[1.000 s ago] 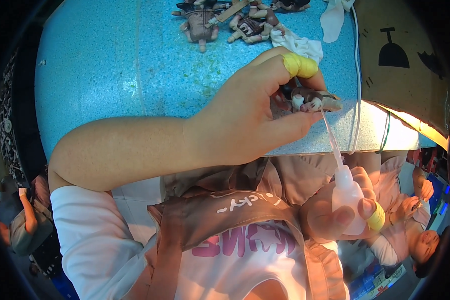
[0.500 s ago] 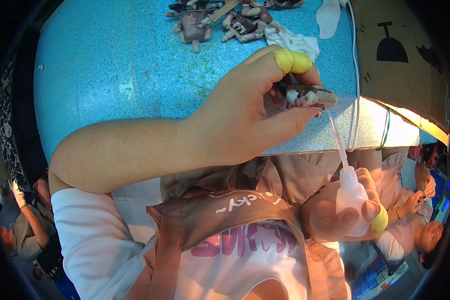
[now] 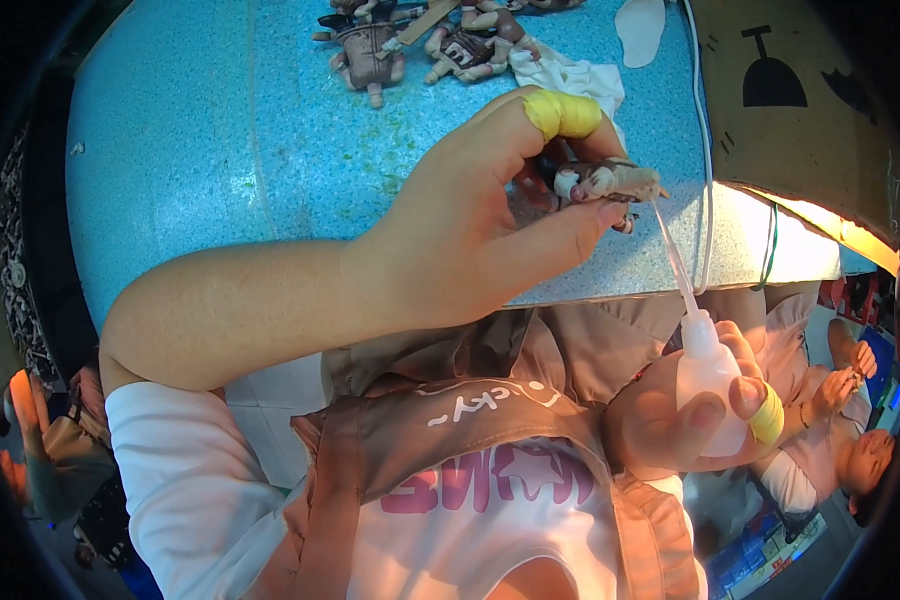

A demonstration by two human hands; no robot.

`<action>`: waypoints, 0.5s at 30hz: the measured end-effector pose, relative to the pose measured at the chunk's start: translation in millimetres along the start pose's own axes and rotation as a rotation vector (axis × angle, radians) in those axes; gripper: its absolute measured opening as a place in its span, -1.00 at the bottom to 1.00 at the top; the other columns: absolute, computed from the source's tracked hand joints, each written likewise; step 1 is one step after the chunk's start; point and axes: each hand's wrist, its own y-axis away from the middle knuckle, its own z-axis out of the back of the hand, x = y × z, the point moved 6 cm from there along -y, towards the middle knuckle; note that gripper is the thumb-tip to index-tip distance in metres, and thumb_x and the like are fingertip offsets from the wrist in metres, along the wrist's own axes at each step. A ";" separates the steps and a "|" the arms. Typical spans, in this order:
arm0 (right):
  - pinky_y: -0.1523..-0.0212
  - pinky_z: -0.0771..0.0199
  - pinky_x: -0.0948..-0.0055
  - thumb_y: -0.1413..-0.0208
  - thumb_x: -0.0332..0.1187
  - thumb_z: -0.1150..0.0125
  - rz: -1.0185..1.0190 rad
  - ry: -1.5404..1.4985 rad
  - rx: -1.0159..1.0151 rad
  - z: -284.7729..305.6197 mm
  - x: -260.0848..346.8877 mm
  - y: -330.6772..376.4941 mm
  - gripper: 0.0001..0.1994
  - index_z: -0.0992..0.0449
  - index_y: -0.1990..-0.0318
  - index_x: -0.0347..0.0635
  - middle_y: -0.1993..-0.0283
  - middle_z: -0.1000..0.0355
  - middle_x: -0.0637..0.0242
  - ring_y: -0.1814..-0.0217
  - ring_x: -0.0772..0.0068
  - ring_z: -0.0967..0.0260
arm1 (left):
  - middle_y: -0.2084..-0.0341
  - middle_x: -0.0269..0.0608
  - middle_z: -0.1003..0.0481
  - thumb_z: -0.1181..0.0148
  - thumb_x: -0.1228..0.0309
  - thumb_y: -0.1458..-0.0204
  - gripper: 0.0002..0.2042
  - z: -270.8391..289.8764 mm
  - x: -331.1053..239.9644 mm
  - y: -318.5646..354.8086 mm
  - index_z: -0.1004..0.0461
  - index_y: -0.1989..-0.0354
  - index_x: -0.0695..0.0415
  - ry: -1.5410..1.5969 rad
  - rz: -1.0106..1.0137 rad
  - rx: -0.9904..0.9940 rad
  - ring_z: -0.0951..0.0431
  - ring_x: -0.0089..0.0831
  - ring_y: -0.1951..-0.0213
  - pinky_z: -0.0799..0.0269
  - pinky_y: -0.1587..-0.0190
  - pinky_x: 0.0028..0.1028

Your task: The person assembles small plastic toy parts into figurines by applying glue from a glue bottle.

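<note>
Nearest the camera, a white shirt (image 3: 470, 540) is showing under a brown apron (image 3: 395, 430); the right hand (image 3: 660, 425) is gripping a pale squeeze bottle (image 3: 703, 365), its thumb and fingers wrapping around the body; a band of yellow tape (image 3: 768, 415) is circling one of its fingers; a long thin nozzle (image 3: 678, 262) is pointing up from the bottle, leaning to the left.

Just beyond, the left hand (image 3: 475, 215) is pinching a small brown and cream figure (image 3: 615, 182) between thumb and fingers in a narrow grip; a yellow wrap (image 3: 562, 115) is covering one finger; the figure is lying sideways above a speckled blue table (image 3: 200, 170), its outer end sticking out past the fingertips; the nozzle tip is ending right by that end, though whether it is touching is hard to tell.

A white cord (image 3: 703, 180) is running along the table's right side; a cardboard box (image 3: 800, 165) is standing beyond it; farther back, a crumpled cloth (image 3: 575, 82) is lying near a flat white pad (image 3: 640, 32); more figures (image 3: 367, 58) are lying in a loose group, a flat stick (image 3: 420, 25) resting among them; off to the right, a co-worker (image 3: 820, 430) is holding both hands close together.
</note>
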 end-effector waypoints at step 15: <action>0.32 -0.42 0.46 0.00 -0.23 -0.17 -0.153 0.100 -0.285 10.2 -15.1 -1.0 -0.60 -0.29 0.11 -0.34 0.28 -0.36 0.15 0.32 0.33 -0.32 | 0.15 -0.08 -0.36 0.03 0.65 -0.05 -0.68 -0.1 0.5 2.3 -0.12 0.01 0.23 0.058 0.076 0.003 -0.41 -0.41 0.15 -0.41 0.09 -0.37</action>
